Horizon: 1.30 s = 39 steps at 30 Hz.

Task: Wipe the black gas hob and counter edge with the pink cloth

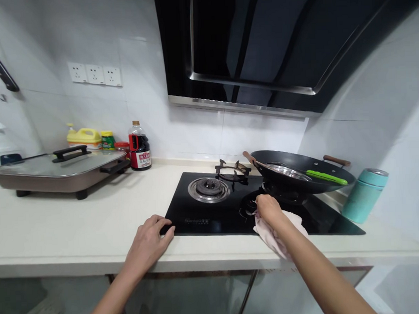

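My right hand [269, 210] is closed on a pale pink cloth [268, 235], beside the control knob [249, 204] of the black gas stove [229, 224]. Part of the cloth hangs over the front of the counter. At the stove's front left corner rests my left hand [152, 238], fingers apart and holding nothing. The left burner [208, 188] is bare, and its black pan support [233, 171] stands behind it on the stove's rear edge. A black wok [287, 183] sits over the right burner.
Inside the wok lie a metal lid [289, 171] and a green-handled utensil [326, 177]. A teal tumbler [366, 195] stands at the right. An electric pan [57, 175] and a soy sauce bottle [139, 146] are on the left counter. Overhead hangs a range hood [241, 97].
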### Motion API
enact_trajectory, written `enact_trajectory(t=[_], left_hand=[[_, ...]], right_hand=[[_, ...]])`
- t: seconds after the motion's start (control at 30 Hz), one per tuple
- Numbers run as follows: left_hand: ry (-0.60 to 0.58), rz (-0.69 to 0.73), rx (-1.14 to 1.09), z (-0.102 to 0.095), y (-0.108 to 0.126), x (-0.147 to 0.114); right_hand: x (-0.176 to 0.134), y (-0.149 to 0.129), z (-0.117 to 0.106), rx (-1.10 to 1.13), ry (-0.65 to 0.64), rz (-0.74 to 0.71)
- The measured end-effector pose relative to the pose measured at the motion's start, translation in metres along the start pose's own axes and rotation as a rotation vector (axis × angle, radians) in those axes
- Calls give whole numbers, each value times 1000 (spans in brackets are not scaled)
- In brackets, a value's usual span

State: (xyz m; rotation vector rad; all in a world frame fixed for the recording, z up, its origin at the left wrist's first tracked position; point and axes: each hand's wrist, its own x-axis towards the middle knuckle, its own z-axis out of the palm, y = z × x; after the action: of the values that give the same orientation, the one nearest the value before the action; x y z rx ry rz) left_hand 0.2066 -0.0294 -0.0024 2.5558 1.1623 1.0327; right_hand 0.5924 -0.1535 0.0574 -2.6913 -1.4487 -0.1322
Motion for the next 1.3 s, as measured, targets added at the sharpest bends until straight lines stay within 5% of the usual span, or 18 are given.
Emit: enact_trajectory(t=[0.33, 0.6, 0.77, 1.1, 1.3], left_hand=[[20, -24, -36, -1, 1, -2], [1, -18, -24, -2, 2, -1], [10, -16, -21, -1, -1, 0], [25, 45, 16, 3, -8, -1], [8, 18, 37, 2, -4, 1]], right_hand=[[-19, 21, -4, 77, -138, -137], [-85, 39, 11, -13, 24, -330], [-100, 52, 31, -44, 97, -228], [-63, 156, 42, 0, 162, -80], [-18, 138, 20, 53, 117, -62]])
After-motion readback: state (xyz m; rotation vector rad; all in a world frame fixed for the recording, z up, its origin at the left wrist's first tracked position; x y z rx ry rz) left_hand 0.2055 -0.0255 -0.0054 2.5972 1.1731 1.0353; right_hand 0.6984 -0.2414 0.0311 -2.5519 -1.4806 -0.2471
